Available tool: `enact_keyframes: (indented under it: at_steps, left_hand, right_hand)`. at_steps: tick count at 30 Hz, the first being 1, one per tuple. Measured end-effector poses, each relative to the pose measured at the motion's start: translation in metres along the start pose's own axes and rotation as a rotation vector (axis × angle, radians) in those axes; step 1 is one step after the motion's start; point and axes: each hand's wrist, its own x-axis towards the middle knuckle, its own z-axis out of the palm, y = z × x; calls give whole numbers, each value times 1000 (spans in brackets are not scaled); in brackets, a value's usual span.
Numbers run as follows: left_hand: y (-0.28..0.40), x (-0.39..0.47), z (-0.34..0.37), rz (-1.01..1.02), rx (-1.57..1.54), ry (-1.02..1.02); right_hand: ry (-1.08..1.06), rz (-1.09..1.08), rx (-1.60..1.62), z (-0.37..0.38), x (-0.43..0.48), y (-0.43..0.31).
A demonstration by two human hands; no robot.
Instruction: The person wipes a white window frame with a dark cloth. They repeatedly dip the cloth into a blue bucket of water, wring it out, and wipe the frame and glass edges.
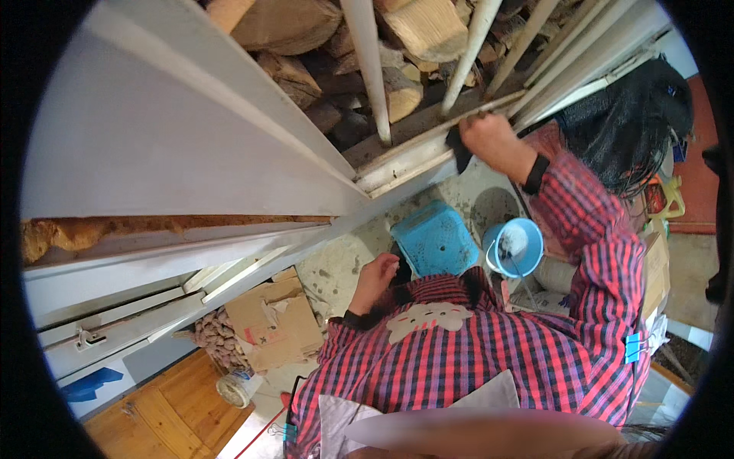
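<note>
My right hand is closed on a dark cloth and presses it to the white window sill, near the foot of the white bars. My left hand is held low in front of my checked apron, its fingers curled, beside a blue plastic stool; nothing can be made out in it. Right of the stool a blue bucket stands on the floor, with whitish foam or liquid inside.
Split firewood is piled behind the bars. A white window frame juts out at the left. Below it lie flattened cardboard and a wooden panel. Black netting hangs at the right, above a yellow-handled jug.
</note>
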Motion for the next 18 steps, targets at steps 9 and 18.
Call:
enact_keyframes:
  at_steps: [9,18]
  left_hand:
    - [22,19,-6,12,148,-35]
    - [83,48,-1,55,-235,-98]
  right_hand:
    - [315,468,1490,-30,53,-130]
    - [378,929,2380,-83,-50,-46]
